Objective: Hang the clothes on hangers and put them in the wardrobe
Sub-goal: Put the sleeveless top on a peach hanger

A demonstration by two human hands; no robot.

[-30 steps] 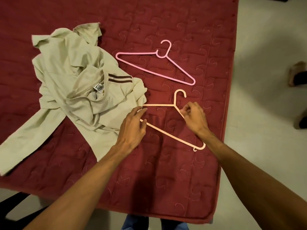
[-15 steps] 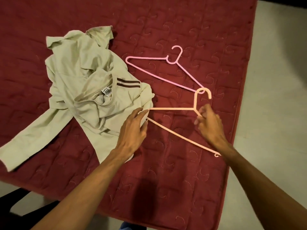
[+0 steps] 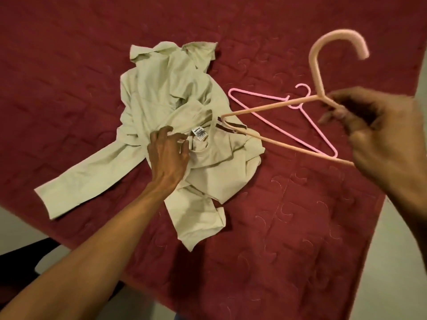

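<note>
Holding a peach-coloured plastic clothes hanger (image 3: 314, 72) up off the bed with the right hand (image 3: 379, 139) at 3 o'clock, fingers and thumb curled round the sloping shoulder just below the neck, somewhat blurred. Hook up at 1 o'clock, close to the camera; far tip of the hanger reaching in toward the centre, poised over the collar of a crumpled pale beige long-sleeved shirt (image 3: 166, 88). Cannot tell whether touching the cloth there or just above it. Reaching in from 7 o'clock with the left hand (image 3: 168, 151), placed on the shirt right beside the neckline, fingers bent and spread, tips against the fabric next to a small white printed label (image 3: 200, 133); cannot tell whether pinching the cloth or merely pressing on it. Shirt lying in a heap from the centre out toward 10 o'clock, one sleeve stretched flat toward 8 o'clock, hem folded toward 6 o'clock, two dark brown stripes (image 3: 240, 127) showing near the collar. Spread underneath, a dark red quilted bed cover (image 3: 300, 227) with stitched swirl patterns. Lying flat on that cover at 2 o'clock, just beside the shirt, a thin bright pink plastic hanger (image 3: 295, 106), partly crossed in view by the raised peach one. Beyond the cover's edges at 4 and 8 o'clock, pale floor (image 3: 381, 296).
</note>
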